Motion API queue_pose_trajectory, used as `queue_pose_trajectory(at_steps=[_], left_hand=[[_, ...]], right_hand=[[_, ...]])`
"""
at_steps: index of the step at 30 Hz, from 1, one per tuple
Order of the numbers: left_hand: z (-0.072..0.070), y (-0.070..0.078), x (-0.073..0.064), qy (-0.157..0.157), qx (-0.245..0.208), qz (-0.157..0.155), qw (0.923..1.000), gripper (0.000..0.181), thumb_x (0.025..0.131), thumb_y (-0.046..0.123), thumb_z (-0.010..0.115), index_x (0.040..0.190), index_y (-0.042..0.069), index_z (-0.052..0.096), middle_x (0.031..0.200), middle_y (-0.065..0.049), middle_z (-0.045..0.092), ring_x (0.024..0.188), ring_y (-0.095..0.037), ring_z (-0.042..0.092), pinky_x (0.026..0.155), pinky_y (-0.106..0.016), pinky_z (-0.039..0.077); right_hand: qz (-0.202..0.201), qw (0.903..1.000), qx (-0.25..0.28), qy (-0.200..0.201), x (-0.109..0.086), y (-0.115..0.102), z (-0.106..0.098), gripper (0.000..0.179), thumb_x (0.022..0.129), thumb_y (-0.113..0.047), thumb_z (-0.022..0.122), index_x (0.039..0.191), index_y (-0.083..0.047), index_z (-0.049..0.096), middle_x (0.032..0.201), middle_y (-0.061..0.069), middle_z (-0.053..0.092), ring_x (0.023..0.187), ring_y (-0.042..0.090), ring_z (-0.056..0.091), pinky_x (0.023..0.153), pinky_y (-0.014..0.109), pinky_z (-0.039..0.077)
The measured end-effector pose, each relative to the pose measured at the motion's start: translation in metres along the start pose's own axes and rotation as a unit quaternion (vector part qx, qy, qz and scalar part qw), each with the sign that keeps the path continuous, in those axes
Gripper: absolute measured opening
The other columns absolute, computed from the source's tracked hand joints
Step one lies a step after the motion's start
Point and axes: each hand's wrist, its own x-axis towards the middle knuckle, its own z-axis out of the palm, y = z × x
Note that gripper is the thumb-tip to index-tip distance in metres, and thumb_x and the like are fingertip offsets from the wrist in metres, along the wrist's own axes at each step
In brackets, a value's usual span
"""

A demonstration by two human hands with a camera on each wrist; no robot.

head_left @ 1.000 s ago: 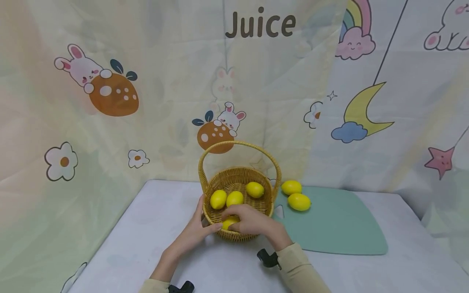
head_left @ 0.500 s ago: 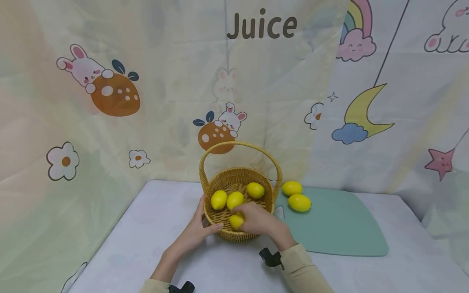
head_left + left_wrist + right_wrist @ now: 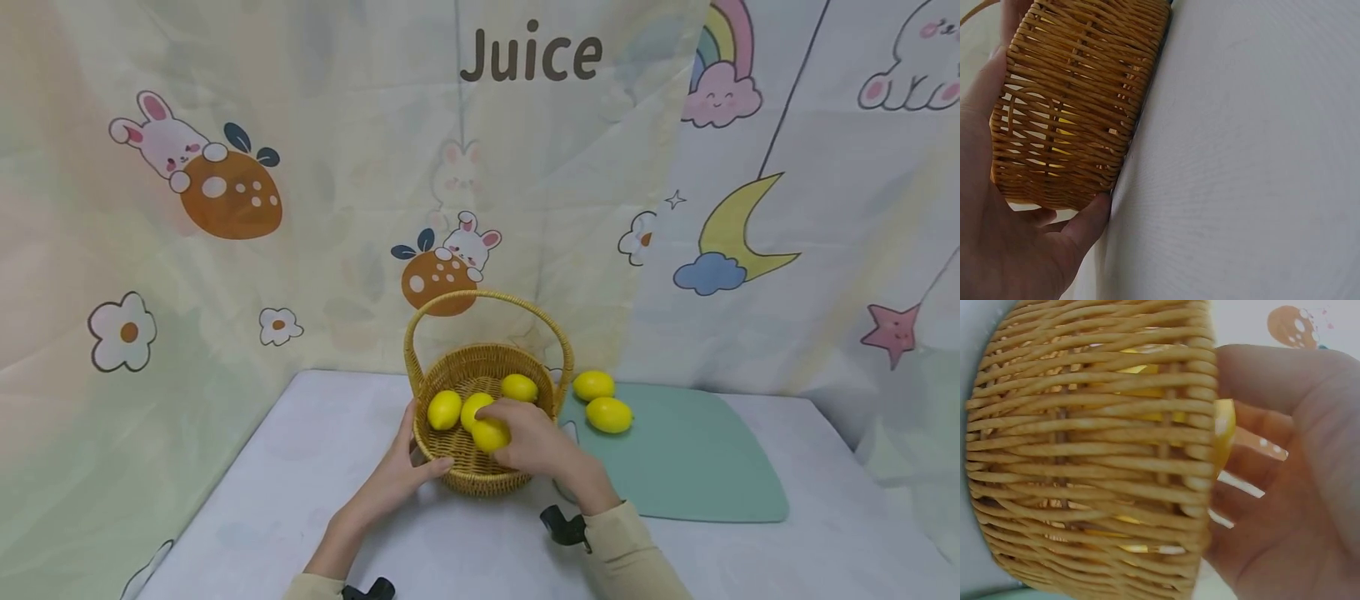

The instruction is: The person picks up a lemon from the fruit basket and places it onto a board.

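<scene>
As the right hand (image 3: 538, 442) pinches it, the held lemon (image 3: 491, 436): inside the wicker basket (image 3: 487, 485); probably light, firm and slick, best taken round its middle.
Left hand (image 3: 392, 477): grips the one basket's near left side, thumb over the rim.
Other lemons (image 3: 444, 410): three more in the basket, two beside it at the green mat (image 3: 697, 467).
Desk (image 3: 315, 442): one, white, beneath basket and single mat.
</scene>
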Motion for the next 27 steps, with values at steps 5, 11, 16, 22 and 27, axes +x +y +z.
queue_pose_trajectory(at_steps=[5,11,16,22,27], left_hand=[[-0.002,0.001,0.000,0.001,0.008,-0.001,1.0000,0.112,0.085,0.046,0.076,0.154,0.047,-0.011,0.168,0.005,-0.003,0.155,-0.033,0.011,0.119,-0.067,0.010],[-0.001,-0.001,0.002,0.004,0.014,-0.004,0.9999,0.112,0.085,0.046,0.076,0.154,0.046,-0.012,0.169,0.003,-0.004,0.155,-0.033,0.010,0.119,-0.068,0.010],[-0.001,-0.002,0.002,0.004,0.009,-0.006,0.9999,0.112,0.085,0.046,0.076,0.153,0.048,-0.013,0.168,0.003,-0.005,0.155,-0.035,0.010,0.119,-0.068,0.011],[-0.001,-0.005,0.003,-0.002,0.003,0.001,1.0000,0.111,0.087,0.044,0.074,0.154,0.047,-0.013,0.169,0.002,-0.006,0.155,-0.037,0.010,0.118,-0.069,0.013],[0.001,-0.005,0.004,-0.004,-0.001,0.003,1.0000,0.111,0.087,0.043,0.075,0.153,0.048,-0.013,0.168,0.002,-0.006,0.155,-0.037,0.010,0.119,-0.068,0.012]], right_hand=[[-0.007,0.9997,0.018,0.011,-0.008,-0.001,-0.009,0.050,0.080,-0.011,0.076,0.129,-0.015,0.065,0.132,0.002,0.064,0.126,0.024,0.057,0.099,0.045,0.051],[-0.016,0.9984,0.024,0.049,-0.018,0.001,-0.021,0.053,0.078,-0.008,0.079,0.128,-0.013,0.065,0.130,0.002,0.065,0.115,0.019,0.061,0.096,0.041,0.054],[0.002,0.9978,0.029,0.060,-0.026,0.002,-0.033,0.055,0.077,-0.007,0.078,0.131,-0.011,0.063,0.131,0.003,0.065,0.115,0.019,0.060,0.097,0.043,0.052],[0.046,0.9957,0.024,0.077,-0.036,0.008,-0.046,0.056,0.078,-0.009,0.079,0.132,-0.011,0.062,0.131,0.001,0.064,0.113,0.019,0.059,0.094,0.041,0.051],[0.053,0.9944,0.023,0.089,-0.045,0.014,-0.056,0.055,0.078,-0.009,0.078,0.131,-0.013,0.063,0.130,0.001,0.064,0.109,0.019,0.059,0.090,0.040,0.052]])
